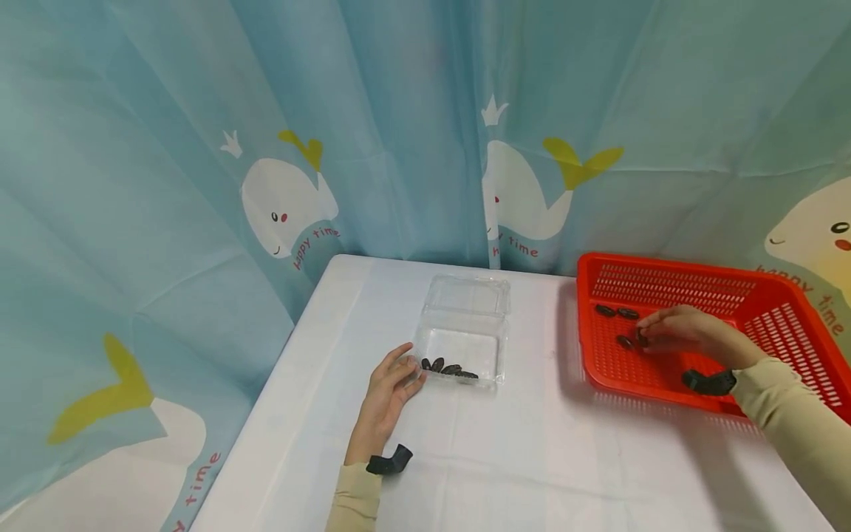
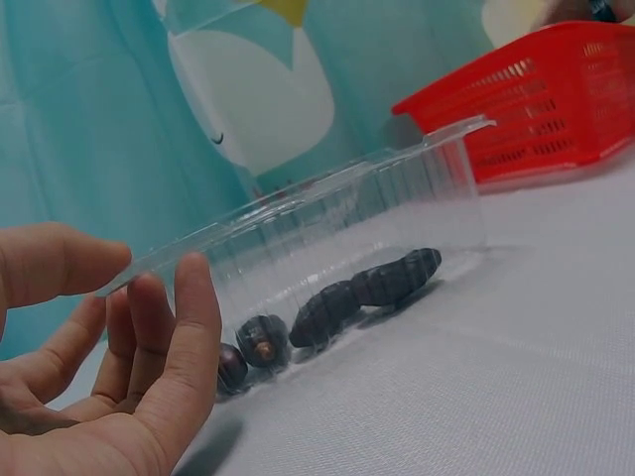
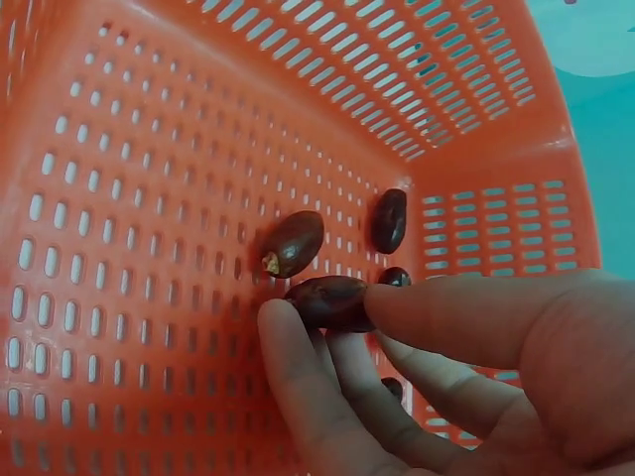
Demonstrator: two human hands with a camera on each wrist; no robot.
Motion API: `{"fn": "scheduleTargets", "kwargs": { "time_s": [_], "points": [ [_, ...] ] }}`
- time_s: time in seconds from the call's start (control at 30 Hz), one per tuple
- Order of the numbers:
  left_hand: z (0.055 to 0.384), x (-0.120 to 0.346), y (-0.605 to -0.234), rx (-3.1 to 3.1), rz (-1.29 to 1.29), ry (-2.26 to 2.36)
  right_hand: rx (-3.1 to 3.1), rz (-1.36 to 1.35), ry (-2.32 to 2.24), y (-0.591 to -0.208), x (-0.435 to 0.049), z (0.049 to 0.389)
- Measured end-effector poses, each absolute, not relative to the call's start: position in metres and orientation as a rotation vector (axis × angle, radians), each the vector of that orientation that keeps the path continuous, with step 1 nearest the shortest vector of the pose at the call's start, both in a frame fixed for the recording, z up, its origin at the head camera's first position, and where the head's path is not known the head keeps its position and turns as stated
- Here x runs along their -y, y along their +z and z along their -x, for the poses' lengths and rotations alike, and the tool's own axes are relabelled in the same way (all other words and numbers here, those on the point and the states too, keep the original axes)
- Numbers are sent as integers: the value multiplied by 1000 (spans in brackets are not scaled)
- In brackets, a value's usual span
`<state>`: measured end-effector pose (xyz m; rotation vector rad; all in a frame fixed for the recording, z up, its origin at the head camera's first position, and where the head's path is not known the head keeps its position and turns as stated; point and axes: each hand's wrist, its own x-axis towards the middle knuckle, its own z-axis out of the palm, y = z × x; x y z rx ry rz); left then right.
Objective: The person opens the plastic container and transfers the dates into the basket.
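Note:
My left hand (image 1: 388,388) is at the left front corner of a clear plastic clamshell box (image 1: 464,343), thumb and fingers pinching its rim (image 2: 298,203). Several dark, oval, date-like fruits (image 2: 327,312) lie along the box's front wall, and its lid (image 1: 467,295) is folded back. Inside the red basket (image 1: 583,325), my right hand (image 1: 705,336) pinches one dark date (image 3: 329,302) between thumb and fingertips. Close beside it lies another date (image 3: 298,243) with a pale stem end. More dates (image 3: 390,220) rest farther along the basket floor, one partly hidden behind my fingers.
The box and basket stand apart on a white-covered table (image 1: 499,458). A blue curtain (image 1: 412,148) with whale prints hangs right behind the table and along its left side. The basket's slotted walls (image 3: 486,89) rise around my right hand.

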<state>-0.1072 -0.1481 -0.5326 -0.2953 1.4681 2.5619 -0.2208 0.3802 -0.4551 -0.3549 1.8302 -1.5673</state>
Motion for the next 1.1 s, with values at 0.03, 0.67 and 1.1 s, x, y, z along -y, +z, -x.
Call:
{"fn": "scheduleTargets", "kwargs": {
  "time_s": [0.03,0.67,1.1],
  "points": [
    [107,148,-533,-1470,296,2561,-1853,283,-1552,-456,-378,221],
    [107,149,-534,-1469,287,2561,-2180,10,-1264,-460,-356,227],
    [107,149,-532,-1487,295,2552,-2301,29,-1161,-444,-349,225]
  ]
}}
